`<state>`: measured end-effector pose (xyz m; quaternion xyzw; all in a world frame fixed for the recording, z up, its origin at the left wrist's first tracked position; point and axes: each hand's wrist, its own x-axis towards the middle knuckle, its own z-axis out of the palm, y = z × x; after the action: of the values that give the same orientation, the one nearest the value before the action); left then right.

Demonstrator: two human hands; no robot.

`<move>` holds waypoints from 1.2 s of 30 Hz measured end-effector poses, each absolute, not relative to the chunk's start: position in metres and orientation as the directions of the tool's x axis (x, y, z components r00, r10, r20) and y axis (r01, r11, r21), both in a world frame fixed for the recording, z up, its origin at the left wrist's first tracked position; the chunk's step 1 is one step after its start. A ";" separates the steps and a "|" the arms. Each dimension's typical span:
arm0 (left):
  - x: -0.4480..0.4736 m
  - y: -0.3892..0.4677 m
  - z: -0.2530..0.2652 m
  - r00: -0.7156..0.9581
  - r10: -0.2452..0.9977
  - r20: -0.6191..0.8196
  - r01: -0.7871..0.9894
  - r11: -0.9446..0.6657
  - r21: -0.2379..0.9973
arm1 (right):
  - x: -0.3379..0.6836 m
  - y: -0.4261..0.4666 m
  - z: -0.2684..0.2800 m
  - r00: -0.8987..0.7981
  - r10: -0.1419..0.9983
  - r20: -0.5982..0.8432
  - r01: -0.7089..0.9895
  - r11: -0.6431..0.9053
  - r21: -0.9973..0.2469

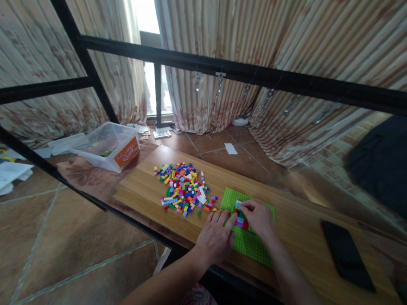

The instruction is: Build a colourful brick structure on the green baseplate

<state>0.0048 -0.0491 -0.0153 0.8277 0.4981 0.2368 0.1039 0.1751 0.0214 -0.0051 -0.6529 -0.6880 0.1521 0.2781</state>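
Note:
A green studded baseplate point(250, 244) lies on the wooden board, with a small cluster of coloured toy building bricks point(241, 222) on it. My right hand point(259, 219) is over the plate, thumb and index finger pinched at a small pale brick point(238, 204) at the cluster's far end. My left hand point(216, 233) rests at the plate's left edge, its fingers stretched out and the index fingertip against the cluster. Parts of the cluster are hidden behind my fingers. Just beyond my left hand spreads a pile of loose multicoloured bricks point(183, 188).
The wooden board point(295, 220) carries a black phone-like slab point(347, 255) at right. A clear plastic bin point(108, 143) with an orange label stands at the far left. Black metal bars point(183, 56) cross above the board. Patterned curtains point(208, 26) hang behind.

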 end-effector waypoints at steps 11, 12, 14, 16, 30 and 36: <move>0.004 -0.049 -0.017 0.399 0.870 0.290 0.776 -0.489 0.399 | 0.174 0.030 -0.002 0.008 0.996 0.094 0.817 0.047 -0.574; 0.004 -0.049 -0.017 0.399 0.870 0.290 0.776 -0.489 0.398 | 0.175 0.030 -0.001 0.006 0.997 0.083 0.816 0.043 -0.576; 0.005 -0.049 -0.017 0.399 0.870 0.290 0.777 -0.489 0.397 | 0.175 0.030 0.001 0.001 0.998 0.061 0.813 0.035 -0.582; 0.005 -0.049 -0.017 0.400 0.869 0.291 0.777 -0.491 0.395 | 0.175 0.030 0.004 -0.003 0.999 0.040 0.809 0.026 -0.588; 0.004 -0.049 -0.016 0.401 0.868 0.292 0.769 -0.492 0.407 | 0.171 0.035 0.005 0.022 0.999 -0.050 0.827 -0.046 -0.561; 0.004 -0.049 -0.017 0.399 0.865 0.304 0.769 -0.497 0.402 | 0.173 0.036 0.010 -0.017 0.997 -0.079 0.819 -0.031 -0.573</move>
<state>0.0041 -0.0490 -0.0168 0.8306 0.4919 0.2416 0.0988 0.1729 0.0358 0.0099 -0.6764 -0.6713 0.2410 0.1841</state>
